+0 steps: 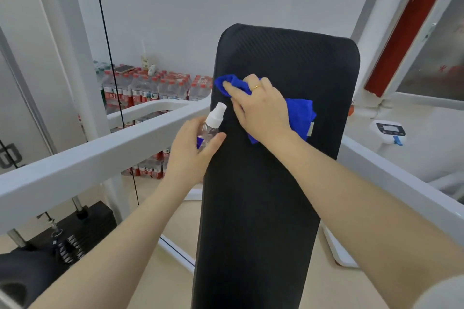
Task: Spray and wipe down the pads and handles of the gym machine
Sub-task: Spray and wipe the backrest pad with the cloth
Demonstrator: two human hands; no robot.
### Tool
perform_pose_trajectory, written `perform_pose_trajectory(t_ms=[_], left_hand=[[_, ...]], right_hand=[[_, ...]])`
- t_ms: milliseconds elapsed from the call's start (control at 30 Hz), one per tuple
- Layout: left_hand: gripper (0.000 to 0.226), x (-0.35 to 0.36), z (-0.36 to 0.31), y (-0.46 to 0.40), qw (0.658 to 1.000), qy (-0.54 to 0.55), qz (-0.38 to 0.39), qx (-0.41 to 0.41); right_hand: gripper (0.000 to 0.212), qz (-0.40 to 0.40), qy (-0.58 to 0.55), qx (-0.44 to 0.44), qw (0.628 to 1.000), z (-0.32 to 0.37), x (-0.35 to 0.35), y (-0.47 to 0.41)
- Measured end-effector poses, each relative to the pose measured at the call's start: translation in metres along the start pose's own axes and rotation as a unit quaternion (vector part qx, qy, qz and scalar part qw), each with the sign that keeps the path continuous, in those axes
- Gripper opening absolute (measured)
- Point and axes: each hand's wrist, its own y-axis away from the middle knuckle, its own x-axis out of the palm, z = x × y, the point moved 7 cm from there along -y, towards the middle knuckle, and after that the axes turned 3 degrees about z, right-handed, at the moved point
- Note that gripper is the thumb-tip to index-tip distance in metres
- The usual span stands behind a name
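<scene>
A long black back pad point(271, 183) of the gym machine runs up the middle of the view. My right hand point(261, 105) presses a blue cloth point(301, 114) flat against the pad's upper part, fingers spread toward the pad's left edge. My left hand point(193, 150) grips a small clear spray bottle point(213, 120) with a white nozzle, just beside the pad's left edge, nozzle pointing up and right. The bottle's lower body is hidden by my fingers.
White frame arms point(88, 160) of the machine cross on the left, with another white frame arm point(401, 183) on the right. A black cable point(110, 57) and a weight stack point(82, 228) stand at left. Packs of water bottles point(155, 88) line the back wall. A small white scale-like device point(390, 132) sits at right.
</scene>
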Motion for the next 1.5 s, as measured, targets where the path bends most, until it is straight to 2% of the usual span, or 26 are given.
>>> perform_pose_trajectory(t_ms=[67, 133, 233, 300, 400, 500, 567, 633, 700, 733, 767, 900, 1000, 1067, 1167, 1233, 1300, 1400, 1500], left_hand=[[0.042, -0.003, 0.000, 0.001, 1.000, -0.012, 0.008, 0.001], [0.042, -0.005, 0.004, 0.004, 0.999, -0.033, 0.012, 0.002], [0.043, -0.010, 0.009, 0.005, 0.998, -0.059, 0.005, 0.001], [0.041, -0.010, 0.008, 0.005, 0.998, -0.054, 0.019, 0.007], [0.040, -0.007, 0.001, 0.006, 0.997, -0.053, 0.047, 0.038], [0.035, 0.000, -0.005, 0.008, 0.991, -0.098, 0.057, 0.066], [0.036, 0.003, -0.008, 0.009, 0.991, -0.106, 0.052, 0.056], [0.042, 0.005, -0.011, 0.013, 0.993, -0.098, 0.046, 0.043], [0.049, 0.009, -0.017, 0.018, 0.990, -0.113, 0.050, 0.071], [0.049, 0.011, -0.017, 0.020, 0.987, -0.124, 0.058, 0.086], [0.049, 0.012, -0.016, 0.022, 0.984, -0.135, 0.061, 0.097], [0.044, 0.015, -0.003, 0.023, 0.988, -0.129, 0.050, 0.073], [0.048, 0.018, 0.000, 0.026, 0.991, -0.116, 0.029, 0.054], [0.050, 0.023, -0.001, 0.027, 0.992, -0.112, 0.036, 0.049], [0.053, 0.028, 0.004, 0.024, 0.995, -0.096, 0.032, 0.019], [0.051, 0.028, 0.007, 0.021, 0.995, -0.098, 0.024, 0.010], [0.050, 0.025, 0.011, 0.022, 0.995, -0.100, 0.020, 0.022], [0.051, 0.020, 0.016, 0.027, 0.992, -0.107, 0.014, 0.059], [0.048, 0.018, 0.021, 0.030, 0.987, -0.141, 0.008, 0.075]], right_hand=[[0.030, -0.038, 0.012, 0.049, 0.998, -0.030, -0.012, -0.002], [0.033, -0.043, 0.006, 0.130, 0.991, -0.062, -0.018, 0.002], [0.036, -0.046, 0.032, 0.179, 0.982, -0.059, -0.012, 0.012], [0.036, -0.048, 0.048, 0.127, 0.990, -0.022, -0.002, 0.019], [0.034, 0.001, 0.066, 0.017, 0.998, 0.023, 0.015, 0.036], [0.034, 0.012, 0.067, -0.034, 0.997, 0.009, 0.006, 0.030], [0.034, -0.007, 0.087, 0.021, 0.996, -0.024, -0.008, 0.024], [0.036, -0.001, 0.068, 0.122, 0.990, -0.066, -0.019, 0.027], [0.040, 0.024, 0.039, 0.220, 0.974, -0.094, -0.019, 0.040], [0.041, 0.018, 0.039, 0.241, 0.970, -0.095, -0.017, 0.046], [0.041, 0.013, 0.044, 0.233, 0.971, -0.085, -0.013, 0.050], [0.042, 0.043, 0.086, 0.069, 0.993, 0.003, 0.017, 0.074], [0.039, 0.065, 0.094, 0.005, 0.993, 0.007, 0.020, 0.072], [0.038, 0.051, 0.114, 0.012, 0.992, -0.019, 0.005, 0.060], [0.043, 0.082, 0.085, 0.154, 0.981, -0.077, -0.016, 0.042], [0.043, 0.064, 0.088, 0.211, 0.971, -0.083, -0.017, 0.042], [0.042, 0.032, 0.096, 0.180, 0.978, -0.047, -0.008, 0.046], [0.047, 0.083, 0.077, 0.088, 0.990, 0.025, 0.030, 0.071], [0.054, 0.095, 0.090, 0.001, 0.991, 0.034, 0.028, 0.071]])
